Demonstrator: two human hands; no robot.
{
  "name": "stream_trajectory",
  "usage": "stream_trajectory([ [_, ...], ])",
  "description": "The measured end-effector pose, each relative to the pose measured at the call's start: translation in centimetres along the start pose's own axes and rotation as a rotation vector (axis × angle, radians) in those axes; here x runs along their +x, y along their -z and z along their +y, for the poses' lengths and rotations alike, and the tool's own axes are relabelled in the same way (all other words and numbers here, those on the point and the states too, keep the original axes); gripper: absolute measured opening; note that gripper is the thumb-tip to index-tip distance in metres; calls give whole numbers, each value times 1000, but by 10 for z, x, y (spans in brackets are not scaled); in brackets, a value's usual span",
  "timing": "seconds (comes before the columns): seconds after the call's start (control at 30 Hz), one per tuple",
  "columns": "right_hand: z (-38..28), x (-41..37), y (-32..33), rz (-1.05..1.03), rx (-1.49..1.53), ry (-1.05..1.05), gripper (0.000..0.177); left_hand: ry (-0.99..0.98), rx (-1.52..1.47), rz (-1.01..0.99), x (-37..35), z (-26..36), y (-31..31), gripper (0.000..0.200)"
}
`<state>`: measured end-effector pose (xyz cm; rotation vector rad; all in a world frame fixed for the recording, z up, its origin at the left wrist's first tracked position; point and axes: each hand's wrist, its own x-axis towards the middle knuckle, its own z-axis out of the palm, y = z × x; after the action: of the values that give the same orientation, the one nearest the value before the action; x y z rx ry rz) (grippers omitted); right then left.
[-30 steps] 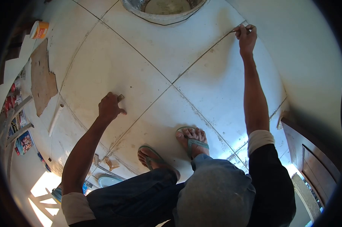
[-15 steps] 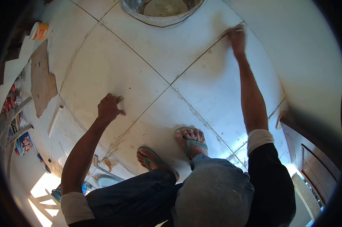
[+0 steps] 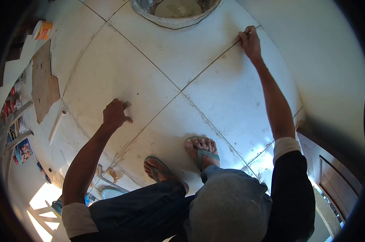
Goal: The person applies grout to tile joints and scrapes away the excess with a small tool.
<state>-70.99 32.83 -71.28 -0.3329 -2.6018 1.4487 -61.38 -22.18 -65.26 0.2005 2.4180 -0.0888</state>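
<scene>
My left hand [image 3: 116,113] rests low over the pale tiled floor [image 3: 122,68], its fingers curled around a small grey-brown piece [image 3: 127,105] whose end sticks out beside the thumb. What kind of piece it is cannot be made out. Farther off to the right, my right hand [image 3: 250,43] is closed in a pinch at a dark joint line [image 3: 214,61] between two tiles, close to the wall. Anything between those fingertips is hidden or too small to name.
A dirty bucket [image 3: 178,21] with murky contents stands ahead. To the left are an orange-and-white tub [image 3: 42,30], a torn brown board [image 3: 44,82] and a white pipe [image 3: 58,127]. My sandalled feet [image 3: 202,153] are below; a dark wooden panel [image 3: 331,169] stands at right.
My right hand has shifted slightly left and down along the joint line, away from the wall. The left hand stays nearly in place, still holding the small piece.
</scene>
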Motion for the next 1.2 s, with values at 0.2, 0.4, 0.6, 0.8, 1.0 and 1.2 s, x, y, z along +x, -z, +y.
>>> stream_trajectory([
  [0.2,19,-9,-18,93,94,137,20,5,12,10,-1,1,-1,64],
  [0.4,16,6,13,340,338,53,15,-7,64,23,-2,2,-1,63],
  [0.6,17,-2,6,281,427,13,19,12,54,2,-2,4,2,63],
  [0.8,8,3,9,337,350,-3,17,15,46,7,-2,4,1,63],
  [1.0,18,-1,10,255,375,4,16,18,18,23,-2,3,-1,62],
  [1.2,4,2,-5,199,311,56,20,-2,52,28,-2,4,0,60],
])
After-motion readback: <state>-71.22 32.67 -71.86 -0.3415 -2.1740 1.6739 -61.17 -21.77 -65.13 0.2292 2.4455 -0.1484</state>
